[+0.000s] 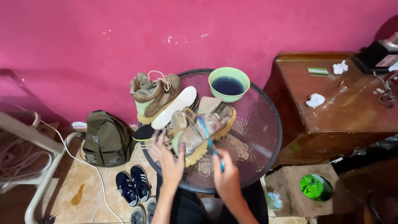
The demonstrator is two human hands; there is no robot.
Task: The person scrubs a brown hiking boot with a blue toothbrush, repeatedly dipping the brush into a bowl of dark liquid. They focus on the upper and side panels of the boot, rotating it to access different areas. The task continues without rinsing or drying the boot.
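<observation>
Pinching a slim blue toothbrush, the right hand scrubs a tan suede boot; the left hand, fingers spread, steadies it on the round pebbled-glass counter.

Green bowl w/ dark liquid, olive backpack, navy sneakers, wooden cabinet

Soft even indoor light, glare on the glass table, motion-blurred hands, bowed edges, dim lower-right corner
</observation>
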